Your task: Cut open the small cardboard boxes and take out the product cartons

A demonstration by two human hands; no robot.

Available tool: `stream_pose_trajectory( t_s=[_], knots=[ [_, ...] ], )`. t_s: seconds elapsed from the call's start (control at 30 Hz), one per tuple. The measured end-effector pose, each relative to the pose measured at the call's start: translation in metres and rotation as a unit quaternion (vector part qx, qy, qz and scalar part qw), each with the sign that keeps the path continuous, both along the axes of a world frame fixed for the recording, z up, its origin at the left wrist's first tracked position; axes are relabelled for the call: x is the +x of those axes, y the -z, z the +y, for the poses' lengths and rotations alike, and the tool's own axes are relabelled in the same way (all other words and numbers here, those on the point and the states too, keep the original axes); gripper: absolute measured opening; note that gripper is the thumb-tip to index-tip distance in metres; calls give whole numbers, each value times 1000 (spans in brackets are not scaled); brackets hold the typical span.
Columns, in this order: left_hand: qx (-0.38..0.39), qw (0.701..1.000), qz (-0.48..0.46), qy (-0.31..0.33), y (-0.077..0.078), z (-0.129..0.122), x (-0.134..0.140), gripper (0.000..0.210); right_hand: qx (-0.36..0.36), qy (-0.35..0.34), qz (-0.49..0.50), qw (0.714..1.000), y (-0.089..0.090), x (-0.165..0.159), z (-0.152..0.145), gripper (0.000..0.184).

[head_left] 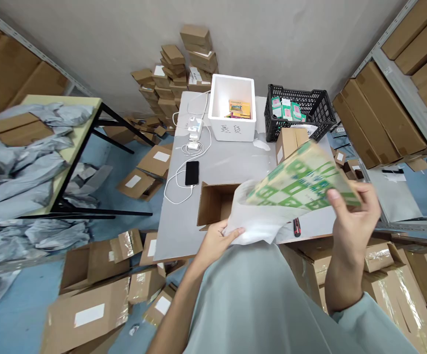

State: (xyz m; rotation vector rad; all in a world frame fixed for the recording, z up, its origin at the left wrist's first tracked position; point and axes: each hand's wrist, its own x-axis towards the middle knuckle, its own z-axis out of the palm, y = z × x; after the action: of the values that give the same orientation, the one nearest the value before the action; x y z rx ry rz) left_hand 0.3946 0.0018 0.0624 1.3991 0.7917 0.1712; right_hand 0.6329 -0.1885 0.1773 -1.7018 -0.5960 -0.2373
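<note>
Right hand (pixel 356 211): clamped on green-and-cream pack (pixel 298 182); left hand (pixel 216 243): pinched on white bag (pixel 259 221)
Pack tilted above the worktop (pixel 178 226), lower left end inside the bag's mouth, opposite end in the right hand; open cardboard carton (pixel 205 205) just behind the bag, at its left; black phone (pixel 192 173) farther left; toward the back, white bin (pixel 232 130) with yellow packets (pixel 240 109), beside it black crate (pixel 272 128) holding green-and-white boxes (pixel 286 109); red-and-black tool (pixel 296 227) near the front edge

Grey wall (pixel 125 39), blue floor (pixel 17 314); black-legged table (pixel 76 140) left, metal shelving (pixel 393 77) right.
</note>
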Motion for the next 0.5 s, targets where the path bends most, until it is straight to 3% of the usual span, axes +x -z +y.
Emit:
stream_pose_trajectory(
  t_s=[0.1,0.3,0.4,0.5],
  knots=[
    [-4,999,16,-41,2,9,-7,52,76,89,0,993,-2,23,-2,39],
    [0,963,-1,-269,6,28,-17,57,172,90,41,980,8,45,-3,33],
    [-25,942,8,-334,8,34,-19,60,186,92,103,973,24,46,-8,42],
    [-62,939,11,-337,9,34,-18,66,189,78,176,963,50,51,-16,48]
  ],
)
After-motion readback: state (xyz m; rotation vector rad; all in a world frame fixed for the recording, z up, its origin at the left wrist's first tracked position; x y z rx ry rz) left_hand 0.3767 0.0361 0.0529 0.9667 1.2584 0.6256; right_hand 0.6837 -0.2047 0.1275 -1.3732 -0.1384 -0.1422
